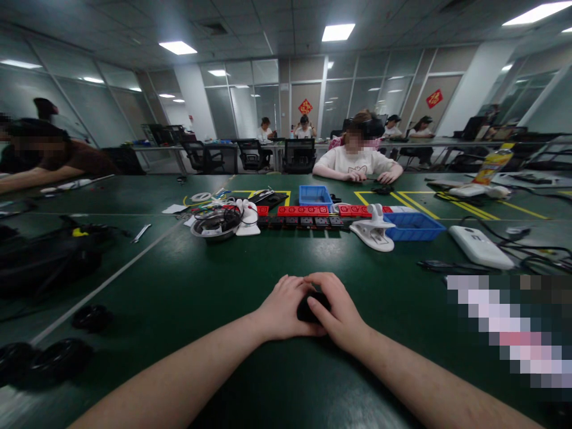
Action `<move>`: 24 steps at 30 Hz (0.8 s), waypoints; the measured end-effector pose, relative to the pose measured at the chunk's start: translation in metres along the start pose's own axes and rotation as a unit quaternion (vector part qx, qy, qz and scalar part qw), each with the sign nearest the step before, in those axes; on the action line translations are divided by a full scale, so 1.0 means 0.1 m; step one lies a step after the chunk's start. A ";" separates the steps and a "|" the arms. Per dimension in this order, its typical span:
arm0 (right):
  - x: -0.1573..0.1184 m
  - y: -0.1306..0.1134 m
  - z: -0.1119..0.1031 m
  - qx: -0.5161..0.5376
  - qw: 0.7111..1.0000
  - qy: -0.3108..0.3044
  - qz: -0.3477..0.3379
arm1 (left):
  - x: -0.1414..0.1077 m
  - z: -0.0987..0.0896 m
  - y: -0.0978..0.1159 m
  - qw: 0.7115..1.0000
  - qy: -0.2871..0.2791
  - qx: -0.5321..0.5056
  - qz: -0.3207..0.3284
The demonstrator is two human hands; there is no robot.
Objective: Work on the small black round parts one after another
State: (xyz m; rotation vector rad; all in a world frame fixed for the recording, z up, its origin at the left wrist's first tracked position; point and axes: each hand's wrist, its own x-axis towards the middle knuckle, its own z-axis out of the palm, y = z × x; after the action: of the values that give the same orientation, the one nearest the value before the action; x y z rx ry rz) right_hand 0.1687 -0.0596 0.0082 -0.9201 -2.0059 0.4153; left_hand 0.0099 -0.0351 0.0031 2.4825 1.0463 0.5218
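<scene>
A small black rounded object is cupped between my two hands, low over the green table at the centre of the head view. My left hand wraps its left side, with the thumb beneath it. My right hand curls round the right side, its thumb lying on the object and its fingers meeting the left fingertips. Much of the object is hidden by the hands, so its exact kind cannot be made out.
Beyond the hands stand a metal bowl of cables, red sockets, a white clip stand and a blue tray. A white box lies right, black wheels left. A person sits opposite.
</scene>
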 end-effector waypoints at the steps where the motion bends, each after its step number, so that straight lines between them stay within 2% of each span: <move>1: -0.01 0.02 0.01 -0.007 1.000 0.005 0.008 | 0.00 0.00 0.01 1.000 0.007 0.003 -0.007; 6: -0.02 0.09 0.04 -0.023 0.999 0.024 0.042 | -0.01 0.03 0.04 0.998 0.040 0.023 -0.035; 10: 0.00 0.08 0.05 -0.038 0.997 0.016 0.064 | -0.01 0.05 0.04 0.997 0.050 0.041 -0.040; 16: 0.03 0.03 0.05 -0.073 0.995 -0.025 0.070 | -0.01 0.06 0.05 0.997 0.038 0.046 -0.039; 24: 0.04 0.00 0.01 -0.060 0.997 -0.020 0.042 | 0.01 0.01 0.03 1.000 0.017 -0.001 -0.025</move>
State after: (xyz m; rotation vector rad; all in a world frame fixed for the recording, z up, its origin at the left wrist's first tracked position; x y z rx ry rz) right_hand 0.1665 -0.0561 0.0100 -1.0814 -2.0511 0.3653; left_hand 0.0127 -0.0366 0.0035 2.4479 1.1168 0.5524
